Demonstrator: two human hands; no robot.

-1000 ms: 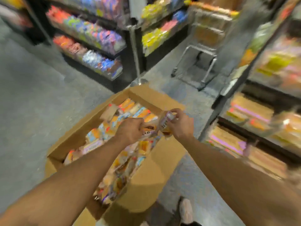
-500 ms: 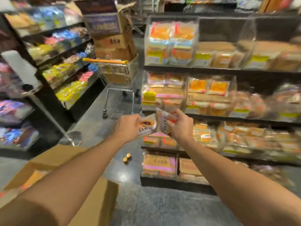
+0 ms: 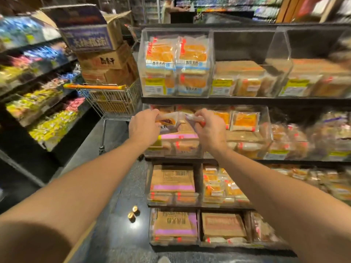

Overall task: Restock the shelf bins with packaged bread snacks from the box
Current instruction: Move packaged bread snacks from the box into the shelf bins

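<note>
Both arms reach out to the second-row clear bin at the shelf's left end. My left hand grips a clear-wrapped bread snack with a dark filling, held over the bin's top. My right hand pinches a second wrapped snack just to its right, above the same bin. The bin holds brown-and-pink packs below. The supply box is out of view.
A wire shopping cart stacked with cardboard boxes stands left of the shelf. Candy shelves line the aisle's left side. Two small gold objects lie on the dark floor. More bread bins fill the rows above and below.
I turned from the cardboard box on the floor to face the shelf. Both hands carried their snacks up and forward to the second-row bin.
</note>
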